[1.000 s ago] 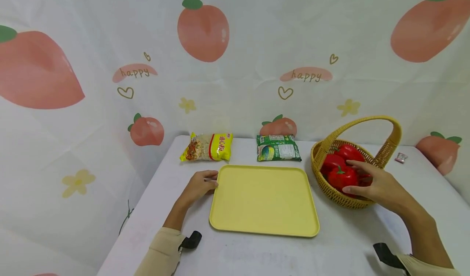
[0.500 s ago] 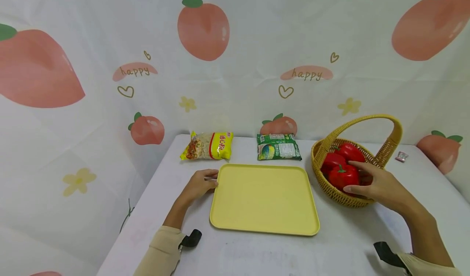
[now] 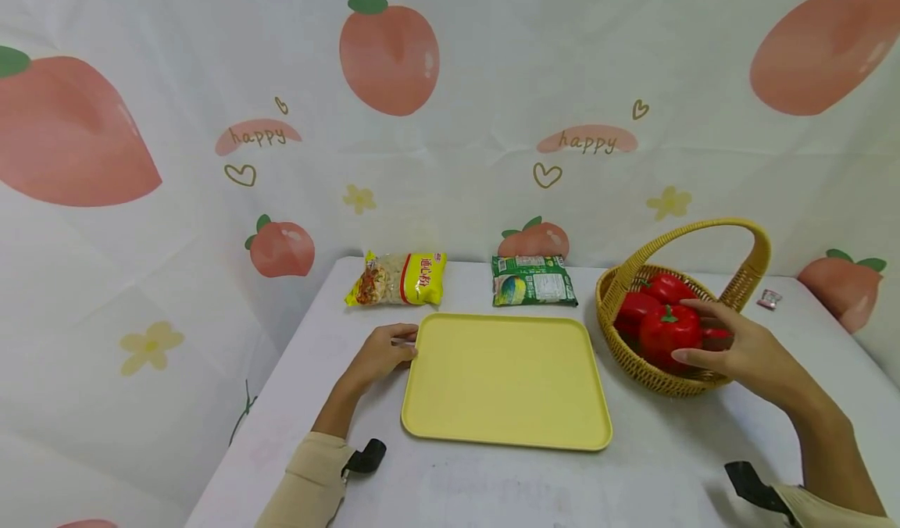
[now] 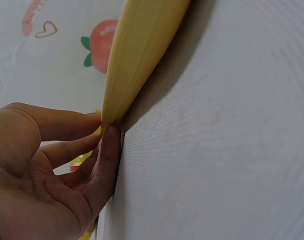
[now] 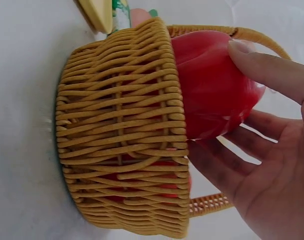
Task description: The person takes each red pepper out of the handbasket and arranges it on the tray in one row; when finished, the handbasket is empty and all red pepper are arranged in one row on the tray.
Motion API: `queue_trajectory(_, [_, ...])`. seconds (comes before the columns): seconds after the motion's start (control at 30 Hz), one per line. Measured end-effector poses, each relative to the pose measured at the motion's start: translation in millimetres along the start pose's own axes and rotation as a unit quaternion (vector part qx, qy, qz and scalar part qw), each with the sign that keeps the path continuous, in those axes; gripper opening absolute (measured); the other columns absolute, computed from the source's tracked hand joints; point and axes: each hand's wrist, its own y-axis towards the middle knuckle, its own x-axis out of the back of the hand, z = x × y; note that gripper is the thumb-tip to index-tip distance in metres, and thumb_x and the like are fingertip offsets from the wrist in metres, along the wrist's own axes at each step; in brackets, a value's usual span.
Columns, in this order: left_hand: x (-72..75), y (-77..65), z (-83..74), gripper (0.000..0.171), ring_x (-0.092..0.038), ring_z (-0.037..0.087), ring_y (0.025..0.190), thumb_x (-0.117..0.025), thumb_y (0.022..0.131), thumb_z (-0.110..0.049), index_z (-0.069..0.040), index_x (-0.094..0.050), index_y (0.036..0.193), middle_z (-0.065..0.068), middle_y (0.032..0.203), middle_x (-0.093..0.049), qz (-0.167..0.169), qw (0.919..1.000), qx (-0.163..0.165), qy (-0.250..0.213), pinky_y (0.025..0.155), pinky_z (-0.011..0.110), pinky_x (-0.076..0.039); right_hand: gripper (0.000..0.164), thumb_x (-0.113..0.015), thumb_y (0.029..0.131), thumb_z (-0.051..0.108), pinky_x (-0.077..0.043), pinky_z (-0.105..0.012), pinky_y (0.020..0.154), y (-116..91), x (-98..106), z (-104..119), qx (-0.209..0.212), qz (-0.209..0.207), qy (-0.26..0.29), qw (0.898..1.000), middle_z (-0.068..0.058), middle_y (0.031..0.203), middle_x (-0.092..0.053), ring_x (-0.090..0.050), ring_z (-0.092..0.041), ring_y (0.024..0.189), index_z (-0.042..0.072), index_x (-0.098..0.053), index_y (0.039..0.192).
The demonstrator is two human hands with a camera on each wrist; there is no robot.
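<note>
My right hand (image 3: pixel 755 356) grips a red bell pepper (image 3: pixel 666 337) with a green stem, thumb on one side and fingers on the other. In the right wrist view this pepper (image 5: pixel 206 85) stands partly above the rim of a woven basket (image 5: pixel 119 115). More red bell peppers (image 3: pixel 668 287) lie behind and beside it in the basket. My left hand (image 3: pixel 380 356) is at the left edge of a yellow rectangular tray (image 3: pixel 506 379). Up close in the left wrist view, thumb and fingertips pinch the tray's rim (image 4: pixel 137 55).
Behind the tray lie a yellow bag of pasta (image 3: pixel 397 280) and a green packet (image 3: pixel 534 282). The basket's tall handle (image 3: pixel 703 225) arches over the peppers. A small wrapped item (image 3: pixel 769 300) lies at right. A printed cloth (image 3: pixel 464 184) hangs behind the table.
The right hand and the red bell pepper in its grip have shifted right and slightly up within the basket. The left hand and tray stay in place.
</note>
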Motion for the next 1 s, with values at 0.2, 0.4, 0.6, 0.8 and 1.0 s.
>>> queue_trajectory(0.2, [0.0,-1.3,-0.3,0.050,-0.069,0.018,0.098,-0.068,0.095,0.002,0.004,-0.061,0.144,0.018,0.134,-0.069,0.000,1.0000,-0.001,0.004,0.080,0.030,-0.063,0.089,-0.074,0.097,0.041,-0.064,-0.039,0.079,-5.2,7.2,3.3,0.011,-0.012,0.021,1.000,-0.037,0.150,-0.045,-0.054,-0.057,0.126,0.004,-0.029,0.164])
queue_trajectory(0.4, [1.1,-2.0,1.3,0.049,-0.069,0.018,0.099,-0.068,0.095,0.002,0.005,-0.062,0.144,0.019,0.133,-0.069,0.001,1.0000,-0.001,-0.001,0.081,0.030,-0.063,0.082,-0.076,0.098,0.031,-0.060,-0.021,0.076,-10.3,9.3,12.0,0.040,-0.027,0.046,0.998,-0.030,0.151,-0.047,-0.064,-0.032,0.116,0.005,-0.032,0.161])
queue_trajectory(0.6, [2.3,-1.6,2.2,0.048,-0.069,0.019,0.101,-0.066,0.097,0.000,0.005,-0.061,0.145,0.019,0.135,-0.068,0.006,0.9999,-0.001,-0.009,0.083,0.031,-0.063,0.080,-0.079,0.095,0.022,-0.061,-0.023,0.076,-11.8,-1.2,25.4,0.075,-0.033,0.069,0.994,-0.024,0.152,-0.046,-0.054,-0.015,0.119,0.009,-0.035,0.160])
queue_trajectory(0.8, [1.6,0.5,2.4,0.048,-0.070,0.020,0.103,-0.065,0.097,0.000,0.005,-0.060,0.145,0.020,0.136,-0.067,0.015,0.9998,-0.008,-0.008,0.084,0.032,-0.064,0.076,-0.082,0.092,0.016,-0.060,-0.021,0.080,-9.6,-22.7,45.7,0.131,-0.027,0.075,0.988,-0.018,0.149,-0.049,-0.062,-0.006,0.115,0.012,-0.042,0.156])
queue_trajectory(1.0, [1.1,1.4,2.3,0.049,-0.070,0.020,0.104,-0.066,0.097,-0.001,0.004,-0.060,0.145,0.019,0.136,-0.067,0.013,0.9999,0.000,-0.010,0.085,0.032,-0.064,0.075,-0.085,0.090,0.025,-0.060,-0.023,0.085,2.0,-48.3,67.9,0.146,-0.004,0.078,0.986,-0.017,0.145,-0.057,-0.064,-0.042,0.120,0.013,-0.045,0.153])
